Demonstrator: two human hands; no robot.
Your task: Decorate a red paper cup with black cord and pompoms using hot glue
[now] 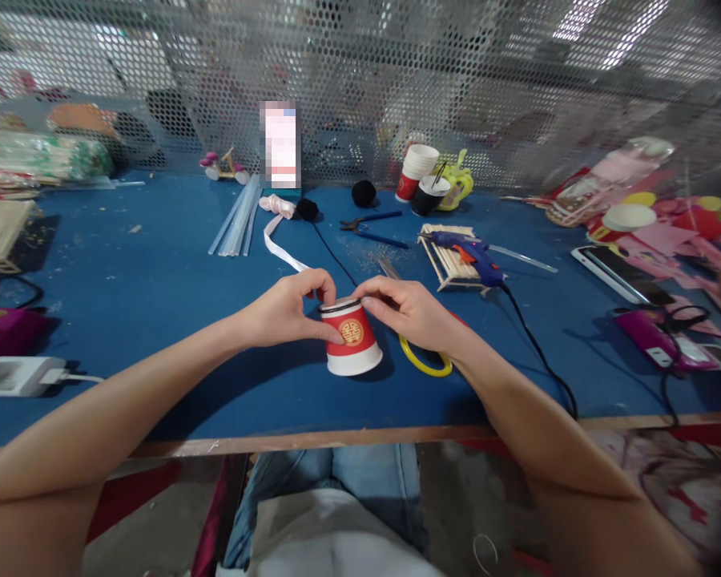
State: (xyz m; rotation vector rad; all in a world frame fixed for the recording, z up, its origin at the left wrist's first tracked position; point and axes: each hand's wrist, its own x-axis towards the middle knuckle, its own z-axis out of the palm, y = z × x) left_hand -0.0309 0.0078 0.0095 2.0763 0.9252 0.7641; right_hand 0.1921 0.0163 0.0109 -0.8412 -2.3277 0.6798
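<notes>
An upside-down red and white paper cup [354,353] with a gold emblem stands near the table's front edge. My left hand [297,308] holds its left side, thumb on the red band and fingers at the top rim. A black cord [335,256] runs from a black yarn ball [307,210] to the cup's upper rim, where a dark line of it lies. My right hand [408,312] pinches the cord at the rim's right side. Beneath that hand lie scissors with a yellow handle [426,365], partly hidden.
Behind are glue sticks [240,216], pliers [376,228], another black ball [364,193] and stacked cups [419,164]. A blue glue gun [472,255] rests on a stick rack, its cable trailing right. Phones and chargers lie at the sides.
</notes>
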